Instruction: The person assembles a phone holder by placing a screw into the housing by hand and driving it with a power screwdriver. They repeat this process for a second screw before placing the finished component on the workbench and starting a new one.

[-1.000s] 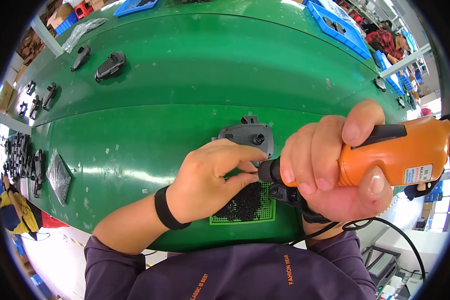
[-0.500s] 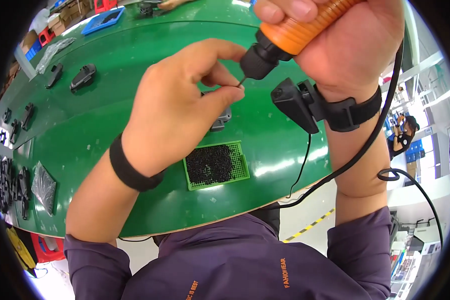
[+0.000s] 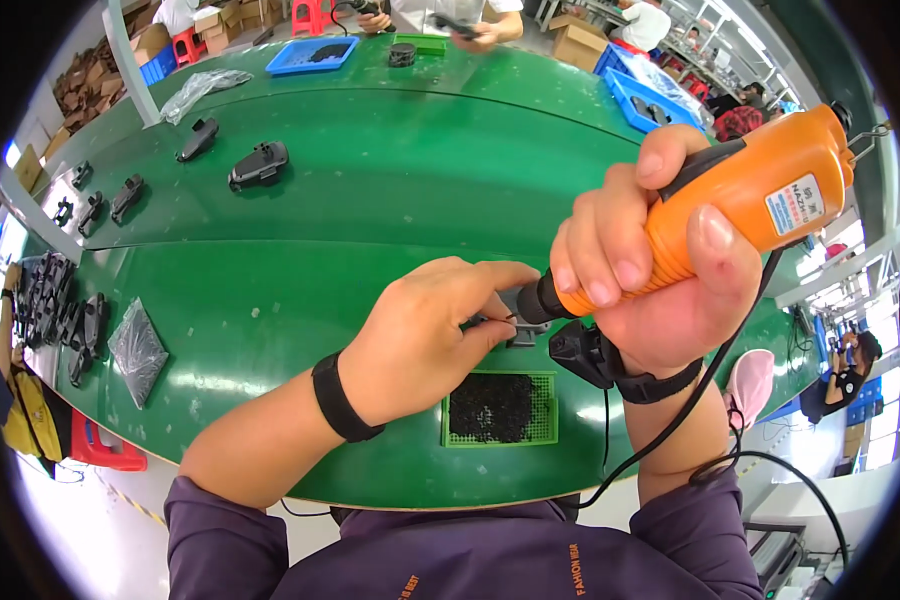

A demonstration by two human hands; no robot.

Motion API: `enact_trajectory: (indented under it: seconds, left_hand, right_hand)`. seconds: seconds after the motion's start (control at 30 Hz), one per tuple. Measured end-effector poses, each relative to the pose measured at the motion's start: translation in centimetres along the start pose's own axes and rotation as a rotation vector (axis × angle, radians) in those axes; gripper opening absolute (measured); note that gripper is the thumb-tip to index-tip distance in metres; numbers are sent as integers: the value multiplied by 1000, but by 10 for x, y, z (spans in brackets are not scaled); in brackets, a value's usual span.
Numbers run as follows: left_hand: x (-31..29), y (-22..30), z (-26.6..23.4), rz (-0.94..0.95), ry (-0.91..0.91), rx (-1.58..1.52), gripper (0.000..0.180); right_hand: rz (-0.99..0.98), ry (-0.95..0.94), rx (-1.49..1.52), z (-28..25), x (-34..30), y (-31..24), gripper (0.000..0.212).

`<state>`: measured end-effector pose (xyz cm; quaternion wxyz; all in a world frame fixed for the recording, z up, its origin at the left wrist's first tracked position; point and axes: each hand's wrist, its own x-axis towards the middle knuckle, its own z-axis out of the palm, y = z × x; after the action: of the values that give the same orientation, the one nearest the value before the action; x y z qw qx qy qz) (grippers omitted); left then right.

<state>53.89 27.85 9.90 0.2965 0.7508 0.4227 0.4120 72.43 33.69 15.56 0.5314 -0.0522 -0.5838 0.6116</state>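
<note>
An orange electric screwdriver (image 3: 760, 185) is gripped in my right hand (image 3: 620, 245), tilted with its black nose pointing down and left. At that nose, my left hand (image 3: 410, 325) pinches thumb and forefinger together by the bit's tip. Whatever lies between those fingertips is too small to make out. Below them a grey plastic part (image 3: 523, 338) shows on the table, mostly covered by my hand and the tool. Nearer me stands a green mesh tray (image 3: 543, 410) with a heap of tiny black pieces (image 3: 490, 408), probably screws.
Black clip-like holders (image 3: 258, 166) lie scattered at the left of the green table (image 3: 390, 200), with more heaped at its left edge. A plastic bag (image 3: 138, 350) lies near them. The screwdriver's cable (image 3: 660, 435) hangs by my right forearm. Across the table, another person's hand (image 3: 482, 38) holds a dark part.
The view has tilted up and shows more of the far table. The screwdriver now angles lower, and both hands appear lower and further right, still together at the bit.
</note>
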Motion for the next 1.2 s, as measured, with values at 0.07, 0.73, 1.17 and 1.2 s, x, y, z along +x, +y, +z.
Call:
enact_trajectory:
  seconds: [0.07, 0.73, 1.17, 1.2]
  left_hand:
    - [4, -10, 1, -13, -1, -17, 41]
    - [8, -33, 7, 93, 1, -144, 45]
    - [10, -36, 7, 104, -122, -119, 44]
    - [10, -37, 9, 100, -119, -113, 44]
  right_hand:
    - [46, -9, 12, -4, 3, 9, 38]
    - [80, -41, -82, -8, -3, 7, 38]
    - [27, 31, -66, -11, -18, 12, 39]
    - [27, 27, -60, -10, -20, 12, 39]
